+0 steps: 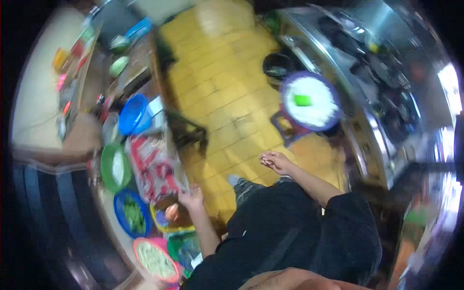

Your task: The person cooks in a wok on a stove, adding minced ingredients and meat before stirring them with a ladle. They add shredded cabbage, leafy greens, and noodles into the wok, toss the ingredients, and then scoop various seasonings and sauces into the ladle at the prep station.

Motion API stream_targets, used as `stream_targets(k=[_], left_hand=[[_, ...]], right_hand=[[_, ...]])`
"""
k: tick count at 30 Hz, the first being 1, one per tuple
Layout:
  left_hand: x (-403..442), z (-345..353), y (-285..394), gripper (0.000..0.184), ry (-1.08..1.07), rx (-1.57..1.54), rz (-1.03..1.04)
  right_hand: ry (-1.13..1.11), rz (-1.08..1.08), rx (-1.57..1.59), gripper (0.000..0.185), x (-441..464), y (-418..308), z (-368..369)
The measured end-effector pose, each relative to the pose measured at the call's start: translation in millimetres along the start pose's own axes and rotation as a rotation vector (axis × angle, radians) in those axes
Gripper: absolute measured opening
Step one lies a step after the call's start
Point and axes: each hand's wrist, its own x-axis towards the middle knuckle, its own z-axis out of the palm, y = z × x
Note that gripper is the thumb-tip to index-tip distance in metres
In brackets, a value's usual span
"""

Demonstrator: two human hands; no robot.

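My left hand [192, 195] is beside the near end of a long tray [181, 176] with blurred red and white contents. Its fingers look spread, and nothing shows in them. Close by is a yellow-rimmed container [181, 228] with an orange item [171, 212] in it. Over the yellow floor, away from the counters, hangs my right hand [276, 163]. The fingers there are curled together, with pale bits at the tips that are too blurred to name.
Along the left table stand a blue bucket [133, 115], a green basin [105, 169], a blue basin of greens [117, 212] and a pink-rimmed basin [175, 276]. Ahead right, a purple basin [336, 104] of white stuff holds a green item [302, 100], beside a metal counter [355, 135].
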Motion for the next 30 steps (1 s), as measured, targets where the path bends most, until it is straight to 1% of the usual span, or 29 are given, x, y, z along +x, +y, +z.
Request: stream_targets(k=[2,3,4,6,7,8,9,10,11,12,13,14,15,17,18,19,20,21,22,23,24,25,26,27,28,29,30], left_hand=[[10.4,14.3,-52.0,0.042,0.597,0.05,0.019],[31.0,3.4,-90.4,0.039,0.547,0.097,-0.061],[51.6,-5.1,-131.2,0.036,0.491,0.149,-0.139],[78.0,-39.3,-189.6,0.029,0.488,0.301,-0.165],[86.8,-54.4,-220.7,0.027,0.483,0.41,-0.175],[89.8,-63.8,-247.9,0.026,0.481,0.493,-0.242],[87.8,-63.9,-266.2,0.025,0.549,0.513,-0.448],[86.5,-67.1,-285.6,0.025,0.623,0.531,-0.65],[80.7,-69.1,-303.2,0.025,0.623,0.557,-0.65],[73.7,-68.9,-322.7,0.022,0.441,0.772,-0.753],[69.4,-64.1,-344.1,0.02,0.248,0.977,-0.853],[66.5,-58.5,-361.6,0.02,0.249,0.992,-0.859],[65.7,-50.7,-378.6,0.019,0.089,0.992,-0.918],[69.4,-29.2,-420.6,0.016,-0.242,0.972,-1.033],[71.0,-17.6,-446.3,0.015,-0.41,0.95,-1.087],[71.8,-4.4,-475.4,0.014,-0.578,0.92,-1.139],[61.7,17.4,-507.4,0.014,-0.586,0.924,-1.149],[37.5,53.7,-538.7,0.015,-0.472,1.204,-0.898],[15.9,95.0,-568.4,0.02,-0.352,1.46,-0.623],[10.7,126.8,-594.4,0.01,-0.469,1.535,-0.619],[4.5,157.9,-622.0,0.015,-0.592,1.602,-0.613],[-8.7,194.3,-649.1,0.02,-0.588,1.586,-0.673],[-31.0,219.6,-678.3,0.025,-0.686,1.575,-0.534],[-37.0,243.5,-705.8,0.028,-0.806,1.596,-0.551],[-49.0,262.0,-729.5,0.032,-0.948,1.445,-0.621],[-77.8,294.8,-750.6,0.033,-1.034,1.563,-0.636],[-101.2,319.7,-770.2,0.038,-1.135,1.555,-0.666]], right_hand=[[-0.01,-0.193,0.171,0.022,-24.4,-2.6,-104.7],[0.221,-0.27,0.219,0.017,-55.0,-11.1,-130.7],[0.304,-0.355,0.299,0.017,-98.4,-21.5,-181.4],[0.457,-0.522,0.587,0.013,-148.5,-34.8,-243.3],[0.392,-0.621,0.624,0.011,-165.1,-40.9,-276.1],[0.324,-0.718,0.656,0.008,-178.2,-49.4,-306.1],[0.295,-0.865,0.619,0.005,-193.4,-61.5,-328.9],[0.268,-1.007,0.579,0.007,-207.2,-78.7,-351.7],[0.405,-0.941,0.786,0.01,-240.8,-118.2,-339.0],[0.537,-0.865,0.987,0.014,-273.1,-164.0,-323.2],[0.503,-0.936,0.973,0.015,-282.9,-187.3,-349.4],[0.472,-1.003,0.956,0.018,-296.4,-206.8,-378.5],[0.395,-1.162,0.815,0.017,-307.2,-226.3,-405.2],[0.302,-1.337,0.777,0.019,-329.2,-277.3,-439.6],[0.286,-1.357,0.889,0.022,-345.3,-307.0,-449.4],[0.296,-1.408,0.836,0.023,-352.1,-330.8,-468.0],[0.306,-1.457,0.782,0.024,-358.8,-354.1,-486.2],[0.574,-1.378,0.972,0.027,-370.5,-385.1,-487.4],[0.436,-1.453,0.93,0.032,-370.4,-398.3,-528.1],[0.452,-1.425,1.002,0.04,-369.9,-412.6,-551.0],[0.464,-1.398,1.07,0.048,-374.1,-426.9,-566.0],[0.567,-1.374,1.016,0.052,-374.1,-439.0,-564.5],[0.669,-1.346,0.959,0.058,-373.6,-451.3,-562.3],[0.773,-1.302,0.975,0.061,-372.8,-465.8,-556.5],[0.88,-1.243,1.072,0.065,-370.6,-480.0,-541.2],[0.965,-1.189,1.151,0.07,-368.7,-489.9,-531.8],[1.031,-1.161,1.196,0.075,-366.9,-495.7,-530.3]])
